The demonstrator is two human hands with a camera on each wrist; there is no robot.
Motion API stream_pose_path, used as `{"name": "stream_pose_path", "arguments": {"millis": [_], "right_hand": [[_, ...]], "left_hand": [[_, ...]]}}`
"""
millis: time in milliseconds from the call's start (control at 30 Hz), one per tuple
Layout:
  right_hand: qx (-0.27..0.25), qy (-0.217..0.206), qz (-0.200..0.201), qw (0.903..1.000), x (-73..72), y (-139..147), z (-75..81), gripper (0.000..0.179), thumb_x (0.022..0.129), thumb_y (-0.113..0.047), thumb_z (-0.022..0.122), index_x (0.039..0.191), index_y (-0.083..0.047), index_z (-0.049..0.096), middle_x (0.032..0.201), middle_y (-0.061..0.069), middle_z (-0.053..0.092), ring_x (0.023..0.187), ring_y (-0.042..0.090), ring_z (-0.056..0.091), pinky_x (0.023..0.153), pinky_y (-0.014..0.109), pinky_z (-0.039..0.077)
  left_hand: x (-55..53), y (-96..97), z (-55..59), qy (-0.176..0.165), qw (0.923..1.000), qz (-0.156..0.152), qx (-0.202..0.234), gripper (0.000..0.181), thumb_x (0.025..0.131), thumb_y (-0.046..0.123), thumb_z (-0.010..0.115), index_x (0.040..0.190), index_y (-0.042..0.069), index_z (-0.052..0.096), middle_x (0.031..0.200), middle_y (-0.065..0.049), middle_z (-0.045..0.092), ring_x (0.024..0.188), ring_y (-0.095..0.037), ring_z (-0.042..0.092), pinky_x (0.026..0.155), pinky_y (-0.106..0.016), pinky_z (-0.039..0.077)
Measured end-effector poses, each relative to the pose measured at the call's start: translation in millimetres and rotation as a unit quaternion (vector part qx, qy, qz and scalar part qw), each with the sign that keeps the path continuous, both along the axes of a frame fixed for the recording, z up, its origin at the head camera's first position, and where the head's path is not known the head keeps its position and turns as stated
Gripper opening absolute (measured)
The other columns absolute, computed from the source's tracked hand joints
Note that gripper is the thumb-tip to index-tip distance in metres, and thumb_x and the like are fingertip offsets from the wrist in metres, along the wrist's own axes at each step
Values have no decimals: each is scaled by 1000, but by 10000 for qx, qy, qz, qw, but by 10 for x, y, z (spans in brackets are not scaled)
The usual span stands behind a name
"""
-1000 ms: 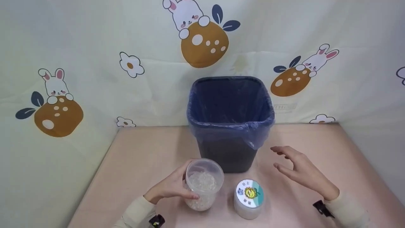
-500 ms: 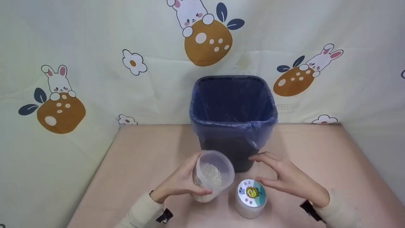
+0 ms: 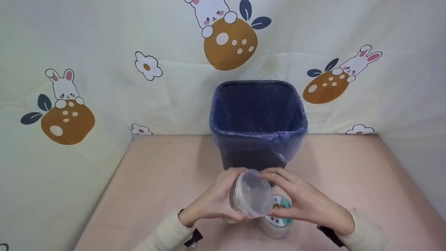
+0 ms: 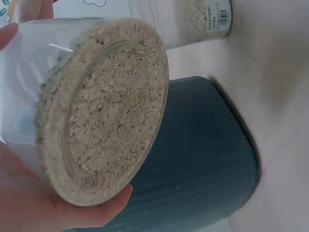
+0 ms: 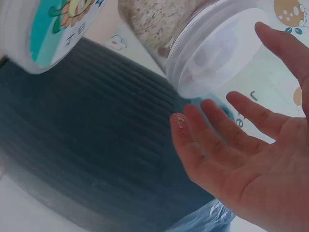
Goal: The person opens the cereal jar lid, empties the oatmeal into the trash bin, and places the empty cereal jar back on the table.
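My left hand [image 3: 214,202] grips a clear plastic jar [image 3: 256,195], which lies tilted well over with its round mouth end turned right. Pale dry flakes [image 4: 113,116] show through its base in the left wrist view and have slid toward the base end. At the mouth end, my right hand [image 3: 306,202] spreads its thumb and fingers across the rim. Those fingers look loosely extended in the right wrist view, with the thumb [image 5: 285,46] close to the rim. Partly hidden behind them stands a second jar [image 3: 275,230] with a sunflower picture on top.
A dark bin [image 3: 240,157] lined with a blue plastic bag [image 3: 289,146] stands just beyond the hands. Behind it hangs a pale cloth [image 3: 174,97] printed with rabbits and flowers. The table [image 3: 163,167] has a pinkish cover.
My left hand has moved the jar right and tipped it from nearly upright to strongly tilted. My right hand has come in from the right to the jar's rim.
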State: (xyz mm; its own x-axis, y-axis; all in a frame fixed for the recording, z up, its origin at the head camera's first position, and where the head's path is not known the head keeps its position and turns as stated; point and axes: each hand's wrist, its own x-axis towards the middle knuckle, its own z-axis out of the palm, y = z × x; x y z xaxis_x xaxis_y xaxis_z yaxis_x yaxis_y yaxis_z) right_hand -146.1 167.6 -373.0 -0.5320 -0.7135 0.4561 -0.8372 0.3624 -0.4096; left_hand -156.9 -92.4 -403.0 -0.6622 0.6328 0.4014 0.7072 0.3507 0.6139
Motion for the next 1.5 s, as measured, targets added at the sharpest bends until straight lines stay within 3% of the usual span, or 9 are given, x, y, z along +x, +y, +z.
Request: {"name": "stream_pose_path", "arguments": {"millis": [267, 500, 633, 833, 967, 1200, 1333, 1500], "right_hand": [[-147, -128, -174, 9997, 57, -80, -62, 97, 70, -45, 84, 147, -10, 37, 140, 7, 39, 118, 22, 48, 84, 35, 50], [-151, -6, -529, 9985, 103, -122, -78, 99, 59, -35, 87, 144, -14, 41, 133, 2, 43, 111, 18, 51, 84, 37, 50], [-134, -41, -700, 9975, 125, -118, -73, 99, 55, -39, 87, 141, -17, 43, 130, -3, 43, 109, 17, 51, 86, 36, 49], [-50, 8, -711, 9975, 161, -84, -96, 100, 56, -46, 88, 140, -16, 43, 131, -1, 42, 108, 18, 51, 84, 38, 50], [-10, 243, -545, 9982, 156, -74, -113, 102, 56, -44, 89, 142, -13, 41, 131, 4, 43, 108, 19, 50, 84, 39, 50], [151, 1268, -561, 9902, 181, -99, -151, 106, 51, -45, 88, 139, -6, 45, 129, 13, 47, 110, 28, 52, 79, 45, 52], [200, 1490, -507, 9873, 188, -123, -153, 107, 47, -45, 89, 137, -5, 46, 128, 14, 48, 110, 30, 52, 78, 45, 53], [257, 1651, -357, 9853, 174, -114, -138, 106, 52, -47, 87, 139, -4, 44, 131, 15, 46, 114, 30, 49, 78, 46, 53]], "left_hand": [[45, 135, 60, 663, 9963, 241, -491, 100, 59, 48, 87, 139, 7, 42, 126, -6, 51, 111, -17, 46, 91, -34, 42], [114, 189, 52, 615, 9956, 378, -606, 101, 61, 53, 85, 140, 8, 41, 127, -3, 52, 108, -17, 48, 90, -33, 43], [141, 191, 22, 546, 9960, 357, -608, 103, 62, 54, 85, 141, 8, 39, 130, -2, 51, 112, -16, 48, 94, -34, 42], [168, 168, -50, 822, 9900, 452, -1049, 110, 61, 58, 84, 143, 4, 35, 133, -6, 50, 119, -18, 49, 95, -38, 44], [172, 168, -72, 1021, 9862, 555, -1177, 109, 58, 59, 84, 140, 4, 38, 128, -7, 54, 114, -18, 53, 91, -38, 47], [156, 169, -91, 979, 9881, 414, -1113, 109, 56, 56, 86, 140, 4, 40, 131, -8, 55, 116, -21, 53, 91, -41, 47], [151, 151, -99, 883, 9907, 302, -985, 109, 55, 54, 88, 140, 5, 41, 131, -6, 55, 115, -19, 52, 91, -41, 46], [131, 143, -92, 907, 9909, 339, -934, 108, 53, 55, 88, 139, 9, 42, 131, -1, 55, 115, -17, 50, 90, -41, 45]]}}
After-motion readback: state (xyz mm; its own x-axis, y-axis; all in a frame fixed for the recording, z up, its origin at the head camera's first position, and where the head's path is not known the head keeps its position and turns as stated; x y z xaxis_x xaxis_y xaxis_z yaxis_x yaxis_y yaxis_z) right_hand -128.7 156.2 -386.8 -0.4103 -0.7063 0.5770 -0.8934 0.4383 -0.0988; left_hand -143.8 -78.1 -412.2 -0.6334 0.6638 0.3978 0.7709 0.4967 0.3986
